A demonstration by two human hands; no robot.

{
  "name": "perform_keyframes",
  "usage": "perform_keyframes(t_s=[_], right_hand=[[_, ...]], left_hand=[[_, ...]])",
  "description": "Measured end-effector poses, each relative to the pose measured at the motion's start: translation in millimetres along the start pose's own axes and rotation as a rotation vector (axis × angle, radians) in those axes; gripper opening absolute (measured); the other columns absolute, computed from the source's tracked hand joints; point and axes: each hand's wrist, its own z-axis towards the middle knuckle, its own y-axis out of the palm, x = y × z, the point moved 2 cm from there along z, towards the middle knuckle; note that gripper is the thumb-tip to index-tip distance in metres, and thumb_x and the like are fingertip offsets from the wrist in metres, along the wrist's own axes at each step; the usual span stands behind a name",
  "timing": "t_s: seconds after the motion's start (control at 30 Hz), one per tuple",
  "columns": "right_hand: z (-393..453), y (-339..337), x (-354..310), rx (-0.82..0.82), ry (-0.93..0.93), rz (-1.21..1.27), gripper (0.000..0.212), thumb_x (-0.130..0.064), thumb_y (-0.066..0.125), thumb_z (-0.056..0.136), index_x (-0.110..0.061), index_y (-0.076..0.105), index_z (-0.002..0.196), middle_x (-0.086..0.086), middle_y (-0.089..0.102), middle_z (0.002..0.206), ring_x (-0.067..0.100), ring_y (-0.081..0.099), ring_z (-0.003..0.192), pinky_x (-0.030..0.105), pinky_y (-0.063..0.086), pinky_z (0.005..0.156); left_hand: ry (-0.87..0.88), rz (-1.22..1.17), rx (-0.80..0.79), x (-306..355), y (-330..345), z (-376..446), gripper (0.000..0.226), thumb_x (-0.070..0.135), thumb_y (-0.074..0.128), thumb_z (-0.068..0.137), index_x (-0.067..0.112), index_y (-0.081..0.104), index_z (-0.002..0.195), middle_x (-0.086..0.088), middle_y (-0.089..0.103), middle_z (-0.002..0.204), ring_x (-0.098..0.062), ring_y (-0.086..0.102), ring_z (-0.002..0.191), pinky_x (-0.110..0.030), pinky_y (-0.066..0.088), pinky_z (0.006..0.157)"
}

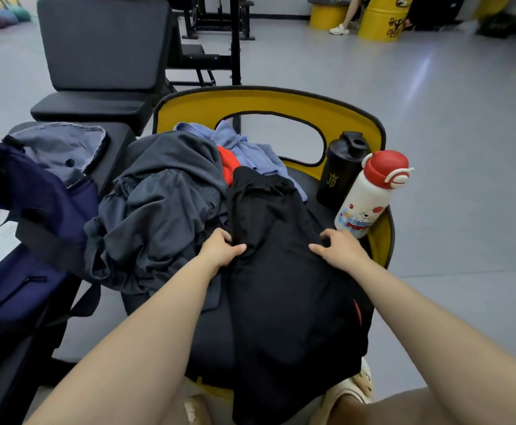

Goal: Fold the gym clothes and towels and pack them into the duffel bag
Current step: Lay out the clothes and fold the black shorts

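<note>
On the near half of the yellow chair (269, 101), the left hand (219, 248) pinches a fold of the black shorts (281, 271) along their left edge, thumb over the cloth and fingers curled under it, while the right hand (341, 248) grips the opposite edge with bent fingers; holding both sides this way likely serves to pull the garment flat and square before the first fold. The shorts lie lengthwise toward the person, waistband at the far end, their lower part draping off the seat front so the hem is lost against the dark seat and the person's legs. Just left of them a dark grey garment (158, 216) sits heaped and unfolded, and behind it a red piece (227, 165) and a light blue cloth (250, 151), perhaps a towel, show only in part, so what each is cannot be told for sure. Two bottles stand at the right edge of the seat, a black shaker bottle (341, 170) and a white bottle with a red cap (370, 194), apparently set aside to leave room for folding. Further left the navy duffel bag (36, 228) rests on a black gym bench (118, 139), its flap open and grey lining showing, ready to receive clothes; its interior is out of sight and its near end runs off the frame.
</note>
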Motion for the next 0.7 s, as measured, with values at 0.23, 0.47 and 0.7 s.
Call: perform_keyframes(t_s=[0.23, 0.47, 0.7], right_hand=[[-27, 5, 23, 0.108, 0.047, 0.088, 0.016, -0.032, 0.059, 0.093, -0.017, 0.059, 0.099, 0.007, 0.062, 0.11, 0.025, 0.056, 0.101, 0.034, 0.049, 0.082], [-32, 10, 16, 0.127, 0.073, 0.254, 0.019, -0.03, 0.051, 0.098, -0.013, 0.054, 0.106, 0.007, 0.061, 0.101, 0.022, 0.057, 0.09, 0.03, 0.043, 0.073], [-37, 21, 10, 0.133, 0.041, 0.231, 0.018, -0.03, 0.055, 0.096, -0.013, 0.056, 0.101, 0.007, 0.063, 0.099, 0.02, 0.057, 0.087, 0.028, 0.043, 0.073]], left_hand=[[-0.055, -0.111, -0.039, 3, 16, -14, 0.013, 0.02, 0.065, 0.09, 0.01, 0.057, 0.086, -0.004, 0.059, 0.098, -0.023, 0.054, 0.101, -0.033, 0.046, 0.088], [0.102, 0.024, 0.312, 21, -7, -8, 0.028, 0.021, 0.059, 0.093, 0.002, 0.061, 0.112, -0.016, 0.059, 0.122, -0.03, 0.052, 0.118, -0.032, 0.039, 0.095], [0.14, 0.249, 0.161, 8, -1, -16, 0.063, 0.034, 0.058, 0.092, 0.004, 0.035, 0.142, -0.015, 0.044, 0.142, -0.031, 0.04, 0.132, -0.036, 0.034, 0.105]])
